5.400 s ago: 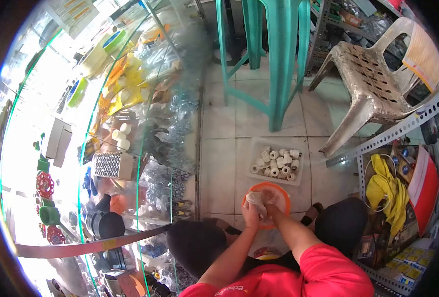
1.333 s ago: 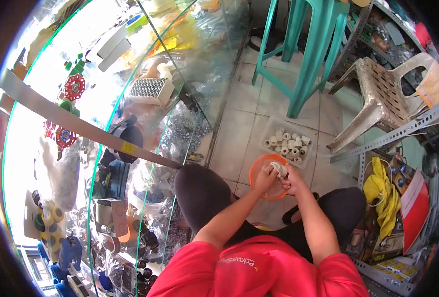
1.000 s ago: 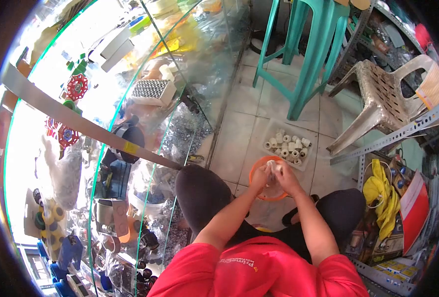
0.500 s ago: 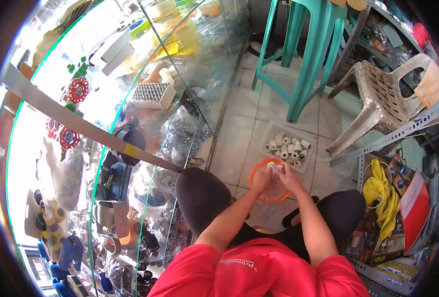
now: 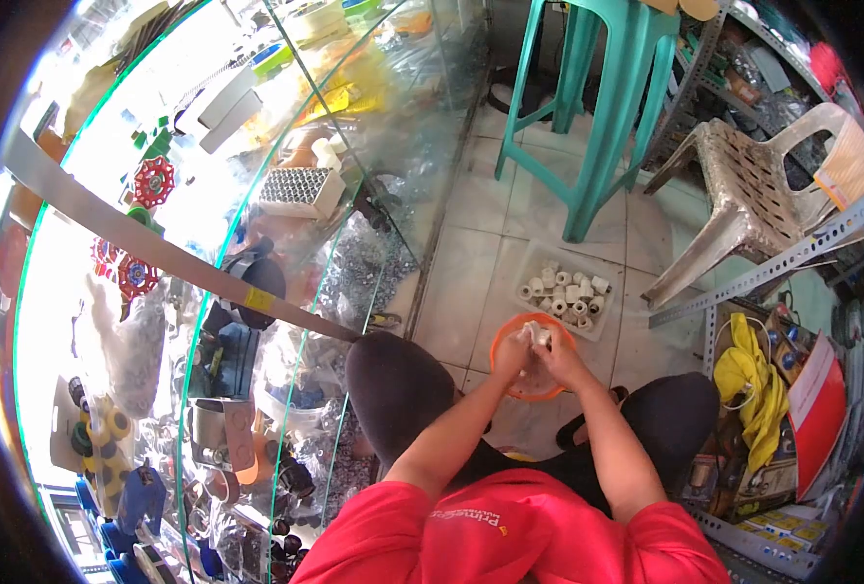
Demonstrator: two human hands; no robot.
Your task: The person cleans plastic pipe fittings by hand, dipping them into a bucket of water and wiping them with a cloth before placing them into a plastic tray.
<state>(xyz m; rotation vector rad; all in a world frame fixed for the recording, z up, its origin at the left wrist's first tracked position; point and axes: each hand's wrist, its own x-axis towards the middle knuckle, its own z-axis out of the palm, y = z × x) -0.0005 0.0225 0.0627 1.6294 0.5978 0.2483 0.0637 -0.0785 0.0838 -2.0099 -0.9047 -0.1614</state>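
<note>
Seen from above, a person in a red shirt crouches on a tiled floor, both arms reaching forward. The left hand and the right hand meet over an orange bowl that sits on the floor between the person's knees. Both hands have their fingers curled in around a small white fitting, which is pinched between them at their far ends, just above the bowl's far rim. The picture is too small to show which fingers press on it or how tightly.

Just beyond the hands, touching or nearly touching the bowl's far edge, lies a shallow pale tray filled with more short white fittings lying on their sides and ends. Further beyond the hands stands a tall teal stool. Beyond and to the right of the right hand is a worn grey plastic chair. Right of the right hand, well apart from it, a yellow cloth hangs among boxes on a metal rack.

Left of the left hand runs a glass counter, its shelves crowded with bagged hardware, red valve wheels and a white box of small metal parts.
</note>
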